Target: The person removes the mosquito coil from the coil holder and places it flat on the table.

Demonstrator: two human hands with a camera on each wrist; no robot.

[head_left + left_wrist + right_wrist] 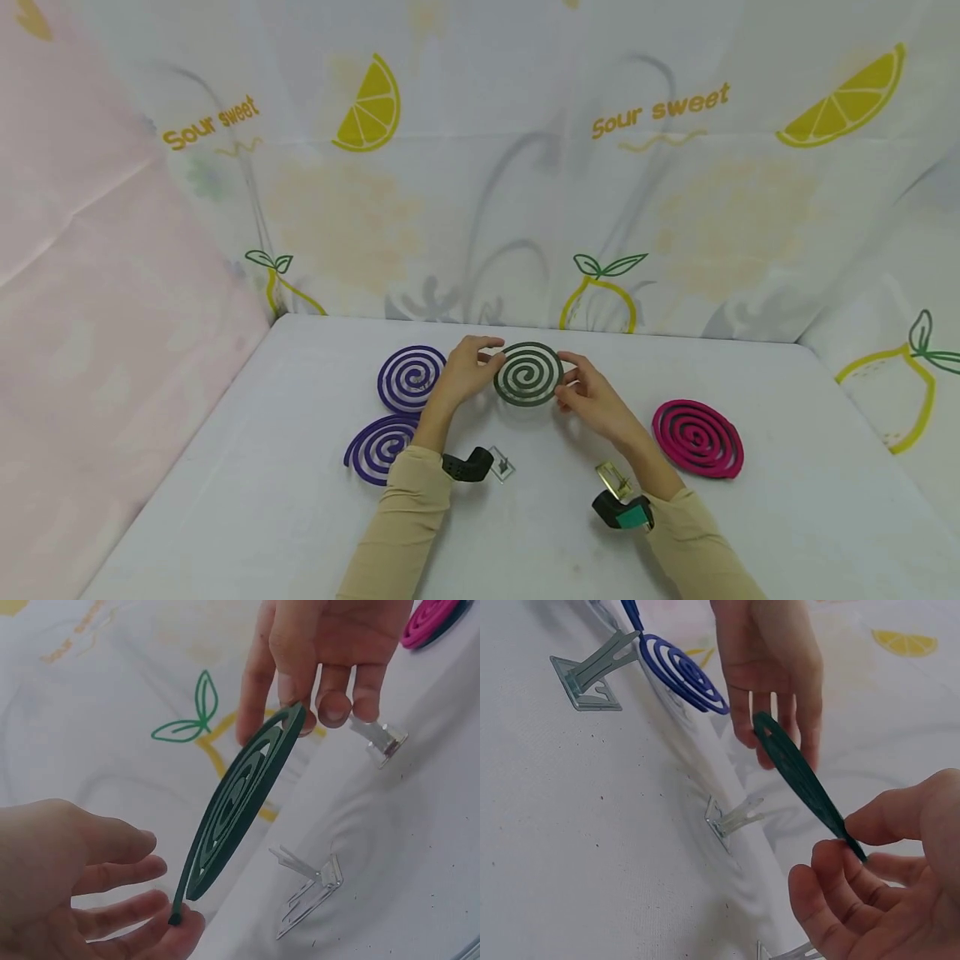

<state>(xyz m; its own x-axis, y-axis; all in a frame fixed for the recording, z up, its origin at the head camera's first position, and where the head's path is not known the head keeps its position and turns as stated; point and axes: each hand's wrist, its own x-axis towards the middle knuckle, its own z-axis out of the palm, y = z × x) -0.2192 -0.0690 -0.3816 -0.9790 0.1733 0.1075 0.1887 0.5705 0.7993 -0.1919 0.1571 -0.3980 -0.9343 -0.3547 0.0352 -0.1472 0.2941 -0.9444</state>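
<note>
Near purple coil (pixel 384 447): furthest left on the table (pixel 210 492), partly covered by the left forearm (pixel 433 427); probably parked aside to keep the middle workable.
Far purple coil (pixel 412 379): just beyond, rims touching or nearly so, hard to tell which.
Left hand (pixel 461 375): grasping the left rim of the green coil (pixel 528 374), fingertips only; a light hold, likely to spare those thin rings.
Silver stand (pixel 503 465): on the table, nearer than the green coil, beside the left forearm; perhaps meant to prop a coil.
Green coil: up in the air, mid-scene, between both hands, over the far half of the table. Face up, close to level, nearly edge-on in both wrist views. Round, so no true long axis; span running left to right, loose tail at the left fingertips. Held from opposite sides, likely against sagging or tipping. Below, in the left wrist view, a stand (pixel 328 879), perhaps another one.
Right hand (pixel 596 402): pinching the opposite rim, apparently for balance.
Gold stand (pixel 615 480): near side, close against the right forearm (pixel 654 467).
Pink coil (pixel 697 437): furthest right, lying on the table, dark turns showing between the pink; untouched, likely set aside.
</note>
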